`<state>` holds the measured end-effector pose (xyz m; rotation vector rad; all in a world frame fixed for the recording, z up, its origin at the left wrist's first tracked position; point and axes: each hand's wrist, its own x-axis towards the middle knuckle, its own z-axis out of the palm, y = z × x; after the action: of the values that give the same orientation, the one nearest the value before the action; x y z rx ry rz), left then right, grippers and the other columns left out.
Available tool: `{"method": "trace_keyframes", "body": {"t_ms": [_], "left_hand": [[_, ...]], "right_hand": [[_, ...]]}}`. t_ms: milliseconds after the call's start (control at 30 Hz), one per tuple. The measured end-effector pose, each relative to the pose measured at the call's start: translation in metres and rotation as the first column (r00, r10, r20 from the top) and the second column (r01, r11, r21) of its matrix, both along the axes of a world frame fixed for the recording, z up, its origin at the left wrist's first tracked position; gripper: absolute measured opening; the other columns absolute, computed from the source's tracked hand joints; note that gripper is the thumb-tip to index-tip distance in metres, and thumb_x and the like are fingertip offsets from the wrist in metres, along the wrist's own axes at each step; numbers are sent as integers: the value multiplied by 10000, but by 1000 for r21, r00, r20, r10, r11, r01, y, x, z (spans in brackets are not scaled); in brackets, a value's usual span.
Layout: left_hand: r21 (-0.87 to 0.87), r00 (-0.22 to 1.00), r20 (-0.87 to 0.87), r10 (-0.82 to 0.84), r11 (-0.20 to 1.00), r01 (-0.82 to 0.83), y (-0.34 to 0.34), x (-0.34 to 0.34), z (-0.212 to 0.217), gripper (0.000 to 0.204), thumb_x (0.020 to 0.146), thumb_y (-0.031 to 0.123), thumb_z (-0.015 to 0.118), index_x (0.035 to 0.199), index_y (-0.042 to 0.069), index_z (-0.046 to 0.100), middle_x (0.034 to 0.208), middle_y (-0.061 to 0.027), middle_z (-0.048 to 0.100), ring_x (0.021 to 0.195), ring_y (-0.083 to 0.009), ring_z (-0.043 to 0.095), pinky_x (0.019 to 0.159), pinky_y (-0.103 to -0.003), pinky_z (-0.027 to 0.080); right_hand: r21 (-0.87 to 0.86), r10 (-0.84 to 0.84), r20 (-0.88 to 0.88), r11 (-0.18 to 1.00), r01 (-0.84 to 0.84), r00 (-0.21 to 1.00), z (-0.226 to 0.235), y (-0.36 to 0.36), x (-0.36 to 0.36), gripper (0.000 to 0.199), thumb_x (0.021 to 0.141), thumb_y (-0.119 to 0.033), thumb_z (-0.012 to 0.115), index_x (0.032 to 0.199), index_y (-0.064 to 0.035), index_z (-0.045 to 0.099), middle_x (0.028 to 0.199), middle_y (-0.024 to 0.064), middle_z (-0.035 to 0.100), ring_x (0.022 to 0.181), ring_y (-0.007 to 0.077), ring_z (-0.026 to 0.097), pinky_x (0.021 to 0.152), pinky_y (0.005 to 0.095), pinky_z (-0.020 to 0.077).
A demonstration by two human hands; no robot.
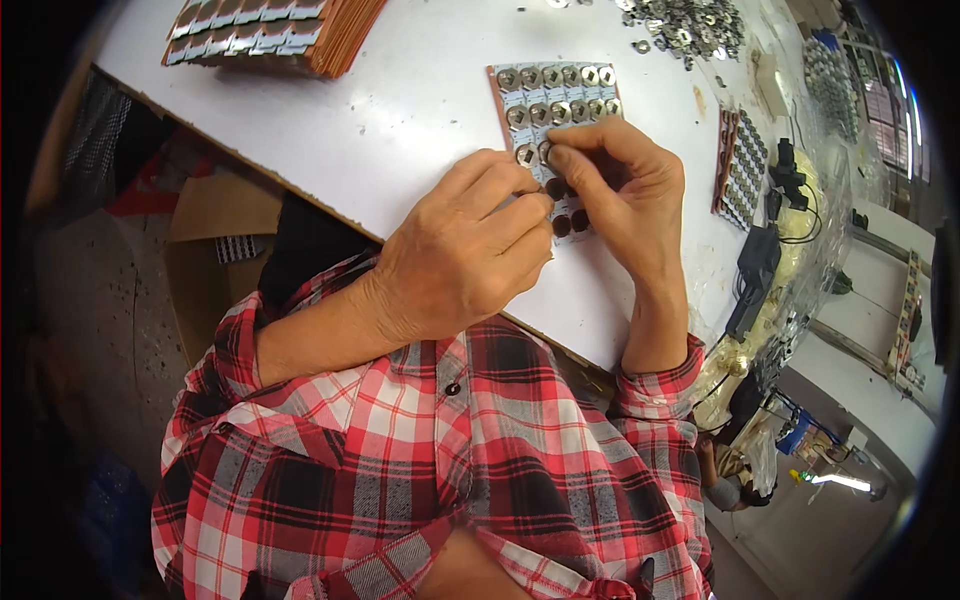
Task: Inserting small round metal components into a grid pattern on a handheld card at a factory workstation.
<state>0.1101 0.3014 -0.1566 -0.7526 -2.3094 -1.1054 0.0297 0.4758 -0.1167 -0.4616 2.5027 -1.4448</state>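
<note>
A flat panel (548,94) lies on the white table in front of me, with rows of round metal pieces in its upper part and dark round spots lower down. My right hand (632,190) reaches over it from the right. Its thumb and forefinger pinch a small round metal piece (546,151) at the third row. Over the panel's left edge is my left hand (465,235), its fingers curled and drawn together. Whatever those fingers may hold is hidden. Both hands cover part of the lower rows.
A tall stack of similar panels (345,40) stands at the far left. Loose metal pieces (695,28) are heaped at the back right. More filled panels (742,172) lie at right, near black adapters and cables (757,262). An open cardboard box (215,210) sits below the table's left edge.
</note>
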Motion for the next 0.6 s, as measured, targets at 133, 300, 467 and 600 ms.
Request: {"method": "trace_keyframes", "body": {"t_ms": [133,300,467,600], "left_hand": [[30,997,-60,44,999,-42,5,-5,-4,175,663,47,744,790,-21,643,901,-99,636,953,-283,634,887,-430,552],[40,999,-45,28,999,-27,5,-4,-2,173,686,48,756,805,-21,652,924,-97,651,966,-277,638,911,-440,546],[30,998,-50,31,999,-29,4,-5,-2,165,692,48,755,803,-21,655,920,-96,655,961,-271,640,907,-433,548],[22,996,-75,37,999,-36,3,-5,-3,160,691,43,750,797,-23,650,910,-96,656,945,-269,641,889,-421,551]], "right_hand": [[127,-114,-394,976,177,912,-8,18,-34,214,993,-113,677,1192,-60,735,1063,43,722,865,119,644,720,249,515],[505,157,-718,787,353,678,-21,39,-68,393,1057,-412,570,1331,-153,680,1372,103,647,1241,296,601,995,376,501],[452,98,-664,842,293,742,-27,55,-75,232,947,-118,664,1168,-140,729,1207,54,710,1116,255,636,930,377,489],[364,7,-616,889,277,788,-24,59,-69,203,898,34,652,1032,-59,773,1010,64,740,891,200,697,781,289,541]]}}
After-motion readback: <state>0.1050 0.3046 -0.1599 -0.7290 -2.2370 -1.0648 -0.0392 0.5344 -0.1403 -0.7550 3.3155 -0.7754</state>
